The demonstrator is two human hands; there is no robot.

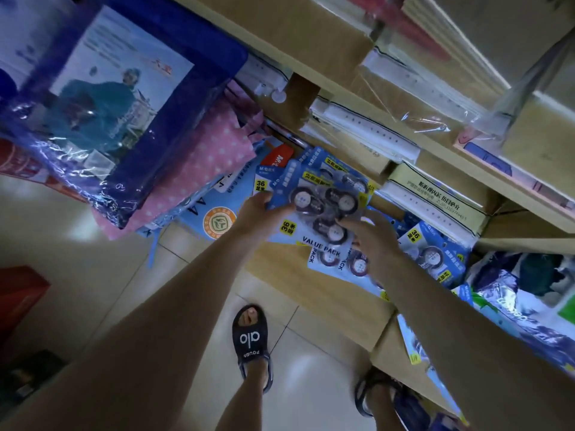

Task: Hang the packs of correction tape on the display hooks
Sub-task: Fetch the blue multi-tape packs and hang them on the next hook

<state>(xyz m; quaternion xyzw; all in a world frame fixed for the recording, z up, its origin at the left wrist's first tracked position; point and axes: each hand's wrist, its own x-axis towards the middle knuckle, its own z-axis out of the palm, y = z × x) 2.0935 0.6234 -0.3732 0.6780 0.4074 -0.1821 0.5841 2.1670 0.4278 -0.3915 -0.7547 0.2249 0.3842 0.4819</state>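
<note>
Several blue blister packs of correction tape (323, 197), each with round dark tape wheels and a yellow "36" label, lie stacked on a low wooden shelf (280, 275). My left hand (258, 213) grips the left edge of the top pack. My right hand (370, 234) holds the stack from the right side, fingers on the plastic blisters. More packs (432, 253) lie further right on the same shelf. No display hook is clearly visible.
Hanging blue and pink dotted bags (124, 113) crowd the left. Wooden shelves above hold wrapped paper and folders (367, 132). Plastic-wrapped goods (522, 293) sit at the right. My sandalled feet (252, 340) stand on a tiled floor; a red box (18, 293) is at the left.
</note>
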